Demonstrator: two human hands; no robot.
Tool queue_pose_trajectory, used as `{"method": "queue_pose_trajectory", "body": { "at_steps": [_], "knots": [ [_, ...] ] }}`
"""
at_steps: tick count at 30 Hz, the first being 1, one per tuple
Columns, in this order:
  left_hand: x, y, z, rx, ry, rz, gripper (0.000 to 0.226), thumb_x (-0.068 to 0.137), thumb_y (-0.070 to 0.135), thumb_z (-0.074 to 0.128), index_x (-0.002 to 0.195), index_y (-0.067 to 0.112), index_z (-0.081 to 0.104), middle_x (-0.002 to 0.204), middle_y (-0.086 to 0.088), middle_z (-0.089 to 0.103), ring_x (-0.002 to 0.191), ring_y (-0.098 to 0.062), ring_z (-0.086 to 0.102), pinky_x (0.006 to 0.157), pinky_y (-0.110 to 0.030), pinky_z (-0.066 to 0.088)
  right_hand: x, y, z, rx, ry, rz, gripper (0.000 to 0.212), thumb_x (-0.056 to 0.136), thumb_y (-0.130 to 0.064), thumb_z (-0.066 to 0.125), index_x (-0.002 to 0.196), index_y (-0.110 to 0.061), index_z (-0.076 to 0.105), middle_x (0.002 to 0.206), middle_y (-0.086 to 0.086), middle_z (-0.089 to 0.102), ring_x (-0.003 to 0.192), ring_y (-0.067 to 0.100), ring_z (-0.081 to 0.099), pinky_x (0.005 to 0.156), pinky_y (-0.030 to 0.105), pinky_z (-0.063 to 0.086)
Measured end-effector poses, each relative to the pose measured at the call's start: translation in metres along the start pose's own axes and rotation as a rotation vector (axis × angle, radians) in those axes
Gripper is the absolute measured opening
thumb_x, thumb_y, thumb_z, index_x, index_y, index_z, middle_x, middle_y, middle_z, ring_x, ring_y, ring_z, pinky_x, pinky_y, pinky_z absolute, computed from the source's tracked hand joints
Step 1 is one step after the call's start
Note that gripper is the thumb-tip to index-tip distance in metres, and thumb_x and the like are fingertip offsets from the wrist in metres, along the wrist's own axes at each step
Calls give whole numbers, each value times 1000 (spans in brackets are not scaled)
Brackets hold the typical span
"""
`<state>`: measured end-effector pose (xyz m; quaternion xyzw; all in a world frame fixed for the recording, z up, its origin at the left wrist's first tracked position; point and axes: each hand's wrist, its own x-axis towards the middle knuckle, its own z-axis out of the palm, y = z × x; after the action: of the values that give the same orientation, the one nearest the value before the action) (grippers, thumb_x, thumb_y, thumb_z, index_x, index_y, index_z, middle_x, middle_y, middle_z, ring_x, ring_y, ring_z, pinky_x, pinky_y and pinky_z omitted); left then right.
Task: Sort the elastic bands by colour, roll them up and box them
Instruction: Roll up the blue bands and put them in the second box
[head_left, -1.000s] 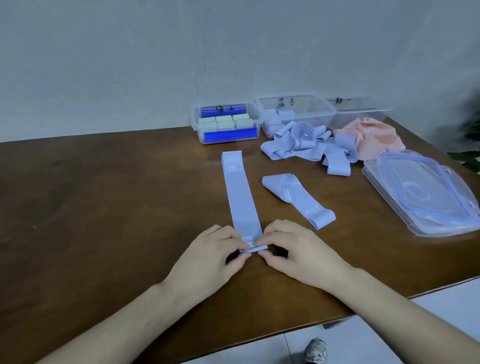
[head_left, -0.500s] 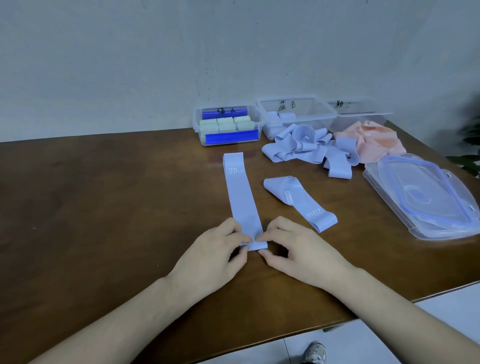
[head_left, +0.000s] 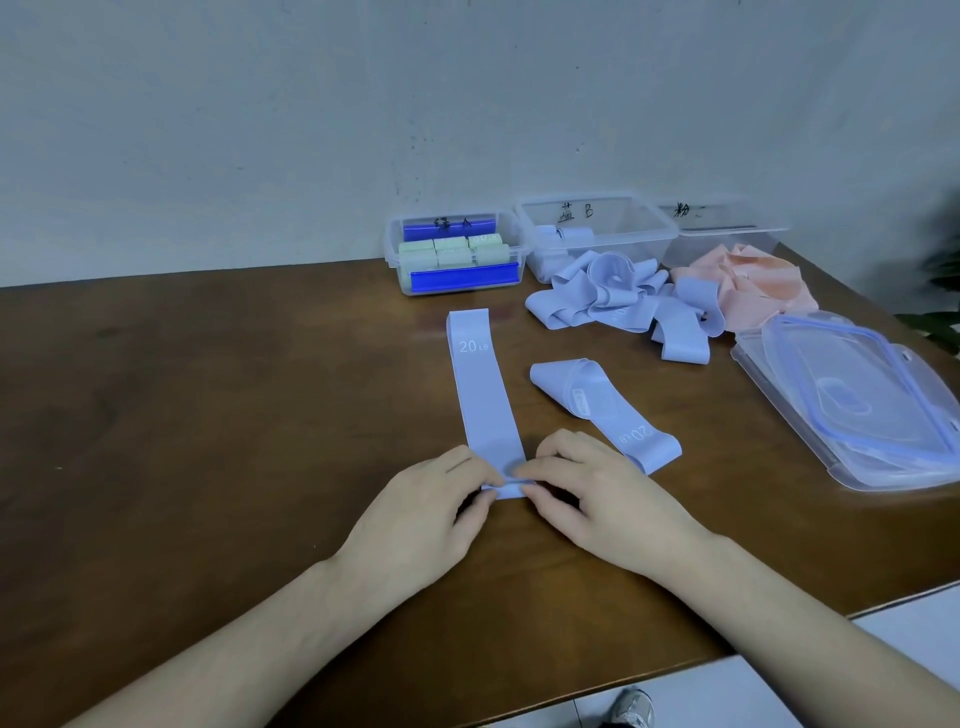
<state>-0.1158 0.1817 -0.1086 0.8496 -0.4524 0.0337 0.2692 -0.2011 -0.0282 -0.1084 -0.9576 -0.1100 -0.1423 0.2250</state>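
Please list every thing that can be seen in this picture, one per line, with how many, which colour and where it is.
flat band: one, light blue, laid lengthwise at the table's middle, near end being rolled.
loose band: one, light blue, right of the flat band.
band heap: several, light blue, before the middle box.
pink bands: a heap, pink, before the right box.
left box: one, clear with blue clips, holds green rolls, at the wall.
middle box: one, clear, holds a few blue rolls.
right box: one, clear, contents unclear.
lids: stacked, clear with blue seals, far right.
table: one, brown wood.
shoe: one, grey, on the floor.
left hand: pinches the flat band's near end.
right hand: pinches the same end.
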Motion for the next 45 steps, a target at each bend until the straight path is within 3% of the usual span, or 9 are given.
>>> {"method": "queue_pose_trajectory", "body": {
  "at_steps": [6, 10, 14, 18, 25, 30, 34, 39, 45],
  "knots": [
    [5, -4, 3, -10, -6, -40, 14, 96, 28, 54, 98, 24, 67, 96, 16, 52, 69, -7, 53, 62, -11, 38, 5, 3, 3, 11, 3, -55, 19, 97, -33, 59, 108, -24, 71, 100, -14, 56, 87, 7, 52, 78, 24, 46],
    [6, -5, -3, -30, -22, -6, 16, 95, 32, 56, 106, 25, 66, 103, 16, 52, 64, 0, 46, 63, -5, 37, 12, 8, 4, 25, -24, -47, 20, 98, -35, 57, 110, -27, 71, 100, -17, 56, 87, 8, 52, 78, 27, 48],
    [10, -11, -3, 14, -31, 43, 14, 90, 25, 67, 104, 25, 71, 94, 15, 59, 71, 0, 46, 72, -7, 39, 17, 12, 2, 35, -37, -52, 26, 99, -38, 54, 114, -28, 72, 102, -19, 54, 91, 7, 51, 82, 29, 49],
    [14, -13, -3, -19, -19, -15, 20, 94, 31, 58, 107, 25, 72, 96, 18, 58, 67, -6, 54, 68, -7, 42, 22, 17, 2, 56, -23, -50, 28, 97, -34, 60, 122, -27, 68, 106, -16, 55, 96, 8, 54, 85, 28, 48],
    [18, -15, -5, -24, -44, -41, 23, 97, 30, 57, 117, 25, 69, 106, 17, 53, 61, 5, 46, 65, -2, 37, 30, 24, 6, 68, -48, -65, 20, 97, -32, 60, 114, -28, 70, 105, -19, 56, 94, 8, 55, 83, 28, 49],
    [24, -19, -5, 32, -48, 4, 19, 89, 29, 70, 108, 26, 69, 101, 15, 56, 58, 0, 38, 59, -4, 35, 36, 29, 9, 72, -32, -70, 22, 97, -32, 58, 115, -28, 71, 105, -19, 55, 93, 8, 55, 81, 30, 50],
    [27, -25, -4, -5, -23, -13, 19, 92, 27, 67, 109, 23, 71, 101, 15, 58, 58, 1, 41, 60, -2, 35, 36, 32, 9, 98, 0, -69, 32, 93, -33, 64, 125, -29, 66, 113, -20, 54, 100, 8, 57, 85, 28, 50],
    [31, -29, -5, -13, -45, -49, 24, 98, 31, 57, 118, 25, 70, 108, 18, 53, 64, 3, 47, 64, -1, 36, 40, 35, 9, 60, -24, -95, 23, 95, -29, 63, 118, -29, 65, 111, -17, 56, 96, 9, 58, 81, 28, 51],
    [36, -31, -7, -7, -14, -13, 18, 94, 24, 63, 111, 24, 67, 107, 15, 55, 60, 6, 41, 67, 0, 35, 50, 36, 9, 54, -42, -63, 24, 99, -30, 54, 118, -26, 68, 110, -18, 56, 97, 5, 54, 86, 22, 46]
  ]
}}
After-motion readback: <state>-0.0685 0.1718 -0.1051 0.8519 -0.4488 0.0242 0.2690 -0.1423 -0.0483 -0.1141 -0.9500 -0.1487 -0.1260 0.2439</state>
